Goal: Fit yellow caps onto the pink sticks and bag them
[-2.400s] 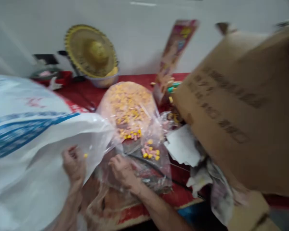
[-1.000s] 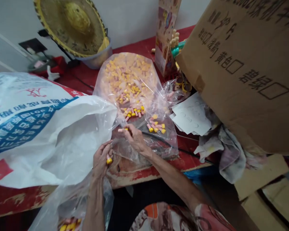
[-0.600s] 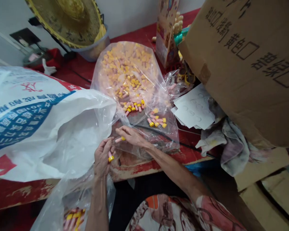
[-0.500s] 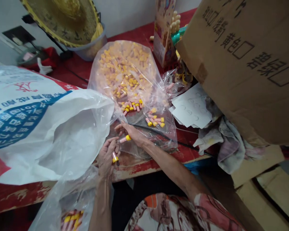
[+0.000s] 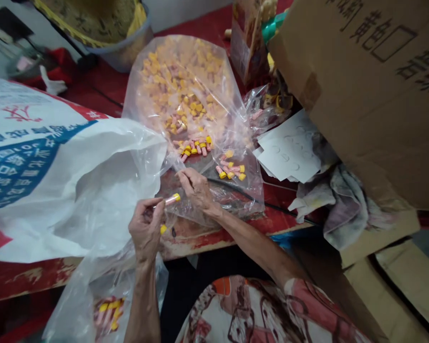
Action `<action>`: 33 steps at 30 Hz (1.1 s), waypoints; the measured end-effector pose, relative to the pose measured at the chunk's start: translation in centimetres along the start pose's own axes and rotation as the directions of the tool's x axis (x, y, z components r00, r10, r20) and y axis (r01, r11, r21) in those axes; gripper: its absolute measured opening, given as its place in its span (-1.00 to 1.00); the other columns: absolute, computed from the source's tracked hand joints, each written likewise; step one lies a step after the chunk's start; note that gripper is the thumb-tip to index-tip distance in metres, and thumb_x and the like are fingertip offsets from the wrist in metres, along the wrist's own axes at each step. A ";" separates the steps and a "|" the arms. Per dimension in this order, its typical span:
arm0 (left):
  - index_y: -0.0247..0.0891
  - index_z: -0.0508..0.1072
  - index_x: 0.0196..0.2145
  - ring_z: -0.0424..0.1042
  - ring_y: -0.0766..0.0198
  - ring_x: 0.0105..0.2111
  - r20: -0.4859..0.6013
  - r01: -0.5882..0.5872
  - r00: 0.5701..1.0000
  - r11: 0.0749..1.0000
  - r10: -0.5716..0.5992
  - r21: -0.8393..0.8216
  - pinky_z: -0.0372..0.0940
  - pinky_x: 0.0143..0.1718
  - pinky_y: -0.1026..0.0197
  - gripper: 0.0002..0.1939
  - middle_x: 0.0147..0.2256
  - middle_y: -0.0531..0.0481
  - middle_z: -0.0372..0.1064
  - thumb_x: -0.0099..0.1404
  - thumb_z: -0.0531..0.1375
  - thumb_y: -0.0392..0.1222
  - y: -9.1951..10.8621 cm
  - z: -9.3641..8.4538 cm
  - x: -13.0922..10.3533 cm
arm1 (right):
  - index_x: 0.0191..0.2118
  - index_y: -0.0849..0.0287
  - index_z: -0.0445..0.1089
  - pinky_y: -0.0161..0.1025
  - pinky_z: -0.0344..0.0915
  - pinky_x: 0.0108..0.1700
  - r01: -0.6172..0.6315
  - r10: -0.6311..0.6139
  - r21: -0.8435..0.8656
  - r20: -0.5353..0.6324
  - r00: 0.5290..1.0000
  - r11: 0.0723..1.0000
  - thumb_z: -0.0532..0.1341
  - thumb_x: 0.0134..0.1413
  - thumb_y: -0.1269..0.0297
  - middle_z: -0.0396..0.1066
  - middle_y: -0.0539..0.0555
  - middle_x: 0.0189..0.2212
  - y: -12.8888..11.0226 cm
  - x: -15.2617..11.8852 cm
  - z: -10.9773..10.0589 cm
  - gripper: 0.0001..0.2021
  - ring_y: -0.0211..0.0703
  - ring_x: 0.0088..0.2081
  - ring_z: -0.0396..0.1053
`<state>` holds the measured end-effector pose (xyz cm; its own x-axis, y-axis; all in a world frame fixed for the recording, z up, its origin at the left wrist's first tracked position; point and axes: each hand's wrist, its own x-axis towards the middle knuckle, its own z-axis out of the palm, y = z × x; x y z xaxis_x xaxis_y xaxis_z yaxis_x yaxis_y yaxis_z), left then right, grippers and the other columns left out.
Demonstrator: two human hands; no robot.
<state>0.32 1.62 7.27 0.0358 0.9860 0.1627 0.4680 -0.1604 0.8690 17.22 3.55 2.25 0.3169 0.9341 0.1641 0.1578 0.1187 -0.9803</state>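
My left hand (image 5: 146, 224) is closed in a pinch on a small pink tube with a yellow cap (image 5: 172, 199), whose capped end points right. Just below it another yellow cap (image 5: 163, 229) shows, partly hidden by the hand; I cannot tell if it is held. My right hand (image 5: 196, 189) is closed, fingertips at the mouth of a clear plastic bag (image 5: 232, 102); anything in its fingers is hidden. Many yellow-capped pink tubes (image 5: 193, 102) fill that bag, and several lie loose near its opening. A lower clear bag (image 5: 69, 305) beside my left forearm contains more tubes (image 5: 109, 312).
A white woven sack (image 5: 110, 190) lies open at left. To the right are white cards (image 5: 289, 150), a stained cloth (image 5: 346, 209) and a large cardboard box (image 5: 361, 119). A black cable (image 5: 232, 188) crosses the red table (image 5: 207, 233). A blue-grey basin (image 5: 123, 52) stands behind.
My left hand has moved left, turning the tube with it. My right hand has risen slightly, and its fingers have drawn together. The view has shifted a little.
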 end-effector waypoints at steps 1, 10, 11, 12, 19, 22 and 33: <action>-0.23 0.59 -0.26 0.29 0.32 -0.47 -0.006 -0.088 0.996 0.991 0.089 0.096 0.22 -0.42 0.28 -0.76 -0.38 0.05 0.41 0.33 0.36 0.02 0.1 0.0 0.3 | -0.16 0.12 0.46 -0.19 0.35 0.16 0.014 -0.015 -0.040 -0.022 1.000 0.999 0.04 0.53 0.16 0.51 0.10 -0.17 0.3 0.2 -0.2 -0.71 -0.11 -0.10 0.45; -0.18 0.52 -0.29 0.39 0.16 -0.32 0.318 -0.329 0.919 0.896 0.233 0.297 0.30 -0.22 0.18 -0.97 -0.31 -0.02 0.43 0.33 0.27 -0.21 -1.0 1.7 3.8 | -0.23 0.11 0.41 -0.28 0.33 0.03 -0.100 0.098 -0.045 -0.036 0.994 0.994 0.10 0.44 0.26 0.51 0.03 -0.26 1.5 1.0 -0.7 -0.81 -0.16 -0.17 0.44; -0.19 0.54 -0.24 0.39 0.17 -0.31 0.309 -0.328 0.921 0.899 0.236 0.289 0.29 -0.23 0.18 -0.94 -0.29 -0.02 0.45 0.32 0.29 -0.18 -0.8 1.2 4.0 | -0.23 0.11 0.40 -0.28 0.32 0.02 -0.102 0.101 -0.041 -0.039 0.994 0.994 0.10 0.43 0.26 0.50 0.02 -0.27 1.5 1.0 -0.7 -0.81 -0.16 -0.18 0.45; -0.19 0.56 -0.19 0.40 0.17 -0.31 0.287 -0.329 0.925 0.901 0.248 0.282 0.29 -0.23 0.19 -0.87 -0.26 -0.02 0.47 0.33 0.30 -0.15 -0.6 0.7 4.1 | -0.23 0.11 0.40 -0.28 0.32 0.02 -0.103 0.102 -0.037 -0.038 0.994 0.994 0.10 0.43 0.26 0.50 0.02 -0.27 1.5 1.1 -0.7 -0.81 -0.16 -0.18 0.45; -0.18 0.43 -0.27 0.38 0.15 -0.28 0.192 -0.378 0.925 0.831 0.326 0.409 0.25 -0.19 0.16 -0.89 -0.27 -0.04 0.37 0.45 0.23 -0.14 -0.1 2.1 2.7 | -0.21 0.11 0.42 -0.28 0.32 0.06 -0.119 0.118 -0.024 -0.024 0.993 0.993 0.12 0.45 0.31 0.50 0.00 -0.26 1.6 1.2 -0.7 -0.83 -0.16 -0.15 0.45; -0.16 0.33 -0.33 0.35 0.15 -0.29 0.338 -0.376 0.911 0.812 0.236 0.447 0.24 -0.22 0.17 -0.87 -0.26 -0.05 0.35 0.40 0.20 -0.23 -1.6 4.2 2.4 | -0.23 0.11 0.41 -0.28 0.31 0.06 -0.114 0.113 -0.024 -0.035 0.993 0.993 0.13 0.46 0.32 0.50 0.01 -0.25 1.5 1.1 -0.6 -0.83 -0.16 -0.15 0.45; -0.18 0.36 0.21 0.31 0.39 -0.47 0.009 -0.121 0.992 0.977 0.124 -0.175 0.29 -0.40 0.34 -0.39 -0.28 0.10 0.38 0.30 0.42 0.01 -2.4 3.3 2.7 | -0.25 0.10 0.42 -0.25 0.34 0.04 -0.093 0.093 0.006 -0.034 0.995 0.996 0.14 0.44 0.33 0.49 -0.02 -0.31 1.9 1.3 -0.6 -0.82 -0.16 -0.22 0.44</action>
<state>2.20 4.79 4.06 0.1018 0.9589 0.2649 0.2987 -0.2834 0.9113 18.50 4.82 0.71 0.3623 0.9290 0.0759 0.1222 0.0335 -0.9919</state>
